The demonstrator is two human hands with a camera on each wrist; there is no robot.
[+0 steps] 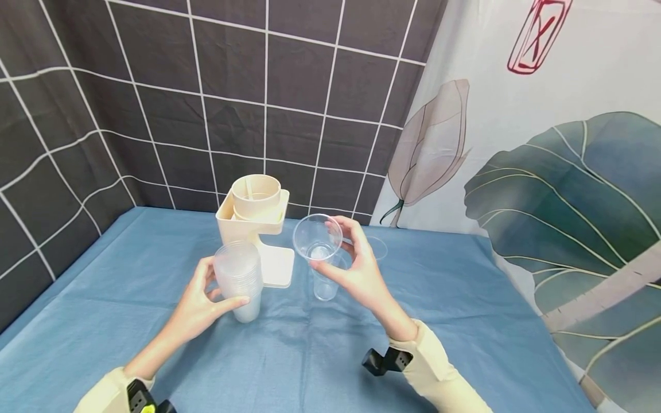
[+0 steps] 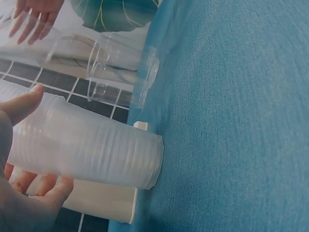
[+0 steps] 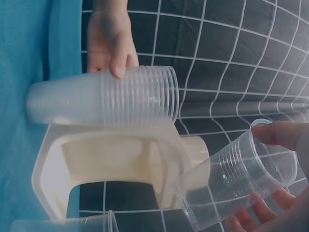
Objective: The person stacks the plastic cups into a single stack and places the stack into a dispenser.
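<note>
My left hand (image 1: 198,304) grips a tall stack of nested translucent plastic cups (image 1: 239,278), thumb in front and fingers behind. In the left wrist view the stack (image 2: 91,140) has its base close to the blue cloth; whether it touches is unclear. A single clear plastic cup (image 1: 316,236) is held near its rim by my right hand (image 1: 356,264), thumb on one side and fingertips on the other. In the right wrist view this cup (image 3: 227,169) is tilted and raised. Below it, a clear cup (image 1: 325,288) stands on the table, partly hidden.
A cream plastic stand (image 1: 276,267) with a round holder (image 1: 256,198) on top stands behind the stack. Beyond my right hand shows another clear cup's rim (image 1: 379,246). Blue cloth (image 1: 279,355) covers the table; a dark gridded curtain (image 1: 232,69) hangs behind.
</note>
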